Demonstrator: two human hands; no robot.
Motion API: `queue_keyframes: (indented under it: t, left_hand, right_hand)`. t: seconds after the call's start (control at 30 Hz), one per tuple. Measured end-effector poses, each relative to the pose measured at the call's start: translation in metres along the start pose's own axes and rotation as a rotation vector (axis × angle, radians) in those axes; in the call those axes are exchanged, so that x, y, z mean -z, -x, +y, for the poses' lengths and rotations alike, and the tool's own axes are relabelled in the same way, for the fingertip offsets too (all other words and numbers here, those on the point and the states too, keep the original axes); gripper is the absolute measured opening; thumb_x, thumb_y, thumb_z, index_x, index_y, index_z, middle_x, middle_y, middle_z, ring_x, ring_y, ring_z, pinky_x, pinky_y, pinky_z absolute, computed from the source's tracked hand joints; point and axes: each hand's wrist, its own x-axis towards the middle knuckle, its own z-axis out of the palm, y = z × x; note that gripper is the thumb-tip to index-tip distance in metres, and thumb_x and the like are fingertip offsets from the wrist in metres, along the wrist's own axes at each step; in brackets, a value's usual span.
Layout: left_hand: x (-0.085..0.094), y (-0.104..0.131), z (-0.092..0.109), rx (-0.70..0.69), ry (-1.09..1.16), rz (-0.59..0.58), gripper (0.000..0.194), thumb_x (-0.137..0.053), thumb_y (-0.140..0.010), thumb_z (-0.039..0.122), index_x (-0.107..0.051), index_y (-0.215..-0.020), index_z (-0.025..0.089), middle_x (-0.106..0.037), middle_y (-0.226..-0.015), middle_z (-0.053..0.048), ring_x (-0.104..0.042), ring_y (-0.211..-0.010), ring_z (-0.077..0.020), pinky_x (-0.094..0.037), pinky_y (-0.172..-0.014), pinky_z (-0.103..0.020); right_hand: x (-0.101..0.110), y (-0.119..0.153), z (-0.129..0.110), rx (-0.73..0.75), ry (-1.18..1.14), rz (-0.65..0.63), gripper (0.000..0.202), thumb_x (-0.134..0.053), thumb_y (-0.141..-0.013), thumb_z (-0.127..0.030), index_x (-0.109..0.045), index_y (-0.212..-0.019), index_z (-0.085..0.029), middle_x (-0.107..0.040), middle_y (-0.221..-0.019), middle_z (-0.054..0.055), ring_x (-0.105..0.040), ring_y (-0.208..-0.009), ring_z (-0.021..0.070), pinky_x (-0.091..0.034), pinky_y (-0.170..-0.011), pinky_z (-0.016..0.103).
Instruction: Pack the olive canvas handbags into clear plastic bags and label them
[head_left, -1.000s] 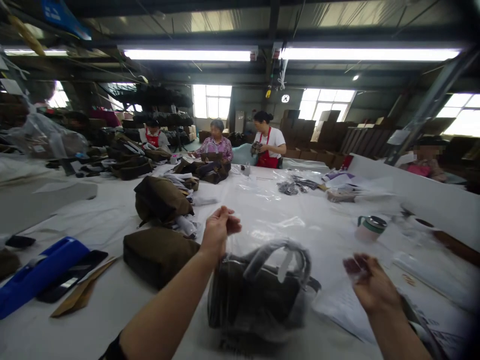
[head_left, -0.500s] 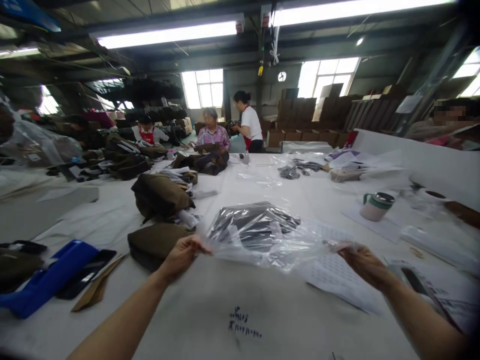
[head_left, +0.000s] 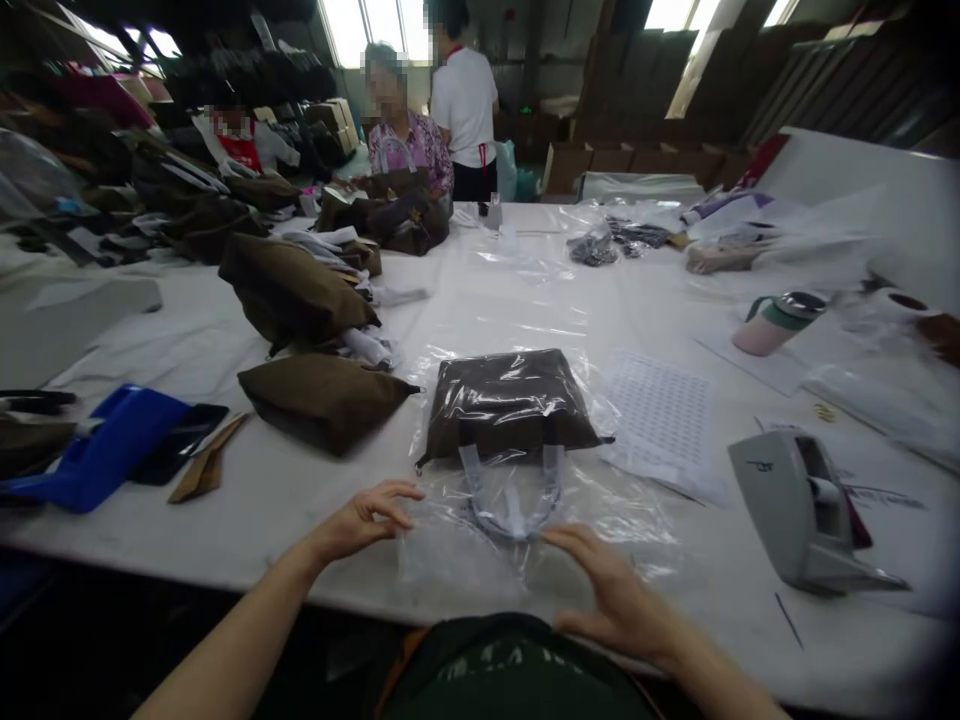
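A dark olive handbag [head_left: 510, 395] lies inside a clear plastic bag [head_left: 465, 560] on the white table, its wrapped handles [head_left: 551, 490] toward me. My left hand [head_left: 375, 515] is at the left edge of the plastic, fingers apart, holding nothing. Beside the handles on the right, my right hand [head_left: 600, 580] is spread, its fingertips at the plastic. A second olive bag [head_left: 326, 395] rests left of the wrapped one, with another [head_left: 296, 290] behind it.
A grey tape dispenser [head_left: 787, 510], a printed sheet [head_left: 660, 415] and a pink cup [head_left: 776, 325] are on the right. A blue tool [head_left: 120, 445] lies left. Across the table a person in a patterned shirt [head_left: 412, 150] sits near a standing person [head_left: 465, 105].
Both hands have let go of the plastic's edge and come closer together. The wrapped bag now lies nearer, with its handles showing. The view has tilted down.
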Motion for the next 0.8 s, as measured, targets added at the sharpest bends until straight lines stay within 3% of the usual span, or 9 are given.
queue_keyframes:
  t: [0.07, 0.17, 0.27, 0.4, 0.5, 0.53, 0.6, 0.67, 0.8]
  left_hand:
    - [0.003, 0.005, 0.003, -0.005, -0.1, -0.054, 0.011, -0.063, -0.078, 0.031, -0.073, -0.08, 0.026, -0.063, -0.115, -0.006, -0.043, -0.122, -0.0239, -0.033, -0.102, -0.043]
    - [0.005, 0.008, 0.01, -0.027, -0.183, -0.07, 0.014, -0.06, -0.081, 0.033, -0.073, -0.084, 0.028, -0.065, -0.11, -0.006, -0.044, -0.12, -0.0233, -0.035, -0.1, -0.043]
    - [0.002, 0.004, 0.019, -0.107, -0.198, 0.021, 0.018, -0.058, -0.082, 0.035, -0.072, -0.084, 0.025, -0.068, -0.101, -0.007, -0.049, -0.115, -0.0229, -0.038, -0.098, -0.042]
    - [-0.011, -0.017, 0.029, -0.195, -0.271, 0.192, 0.025, -0.053, -0.085, 0.036, -0.069, -0.079, 0.019, -0.069, -0.083, -0.006, -0.059, -0.095, -0.0198, -0.044, -0.09, -0.034]
    - [-0.025, -0.035, 0.032, -0.191, -0.338, 0.322, 0.027, -0.045, -0.089, 0.035, -0.065, -0.081, 0.018, -0.066, -0.076, -0.004, -0.061, -0.074, -0.0146, -0.048, -0.073, -0.027]
    - [-0.029, -0.042, 0.033, -0.189, -0.361, 0.364, 0.028, -0.042, -0.09, 0.034, -0.063, -0.081, 0.018, -0.064, -0.074, -0.003, -0.059, -0.07, -0.0135, -0.048, -0.069, -0.025]
    - [-0.038, -0.054, 0.034, -0.188, -0.409, 0.457, 0.03, -0.037, -0.092, 0.032, -0.06, -0.082, 0.018, -0.062, -0.074, -0.002, -0.058, -0.068, -0.0127, -0.047, -0.067, -0.024]
    - [-0.045, -0.067, 0.037, -0.188, -0.456, 0.543, 0.029, -0.034, -0.093, 0.032, -0.059, -0.084, 0.019, -0.062, -0.077, -0.002, -0.058, -0.071, -0.0126, -0.046, -0.069, -0.024]
    - [-0.054, -0.101, 0.043, -0.187, -0.564, 0.628, 0.022, -0.041, -0.091, 0.033, -0.059, -0.084, 0.022, -0.062, -0.08, -0.001, -0.058, -0.075, -0.0138, -0.043, -0.071, -0.025]
  right_hand:
    - [-0.043, -0.021, -0.011, -0.015, 0.064, -0.073, 0.083, -0.078, -0.059, -0.046, -0.046, -0.128, -0.014, -0.049, -0.125, 0.015, -0.044, -0.115, 0.0308, -0.036, -0.101, 0.043]
    - [-0.084, -0.037, -0.008, -0.051, 0.15, -0.054, 0.067, -0.077, -0.059, -0.049, -0.059, -0.113, -0.014, -0.058, -0.107, 0.012, -0.05, -0.101, 0.03, -0.041, -0.091, 0.042]
    - [-0.095, -0.04, -0.001, -0.11, 0.155, 0.02, 0.051, -0.072, -0.069, -0.044, -0.06, -0.109, -0.016, -0.061, -0.099, 0.009, -0.052, -0.095, 0.0271, -0.043, -0.086, 0.038]
    - [-0.098, -0.046, -0.004, -0.171, 0.222, 0.09, 0.05, -0.075, -0.065, -0.032, -0.059, -0.11, -0.015, -0.061, -0.099, 0.009, -0.054, -0.093, 0.0279, -0.043, -0.083, 0.038]
    - [-0.103, -0.047, -0.006, -0.124, 0.294, 0.164, 0.014, -0.054, -0.082, -0.022, -0.064, -0.09, -0.017, -0.06, -0.091, 0.009, -0.055, -0.088, 0.025, -0.042, -0.077, 0.034]
    - [-0.104, -0.046, -0.005, -0.09, 0.276, 0.206, 0.019, -0.046, -0.086, -0.02, -0.064, -0.083, -0.017, -0.059, -0.088, 0.009, -0.054, -0.087, 0.0237, -0.041, -0.077, 0.033]
    - [-0.104, -0.042, 0.0, -0.051, 0.16, 0.303, 0.026, -0.039, -0.089, -0.023, -0.061, -0.075, -0.018, -0.058, -0.086, 0.007, -0.053, -0.087, 0.0222, -0.039, -0.078, 0.032]
    - [-0.103, -0.039, 0.008, -0.134, -0.072, 0.351, 0.031, -0.04, -0.089, -0.035, -0.058, -0.07, -0.019, -0.058, -0.08, 0.005, -0.053, -0.081, 0.0208, -0.039, -0.074, 0.03]
    - [-0.104, -0.047, 0.022, -0.491, -0.678, 0.175, 0.051, -0.043, -0.077, -0.064, -0.055, -0.059, -0.018, -0.052, -0.057, 0.001, -0.043, -0.049, 0.0127, -0.033, -0.052, 0.025]
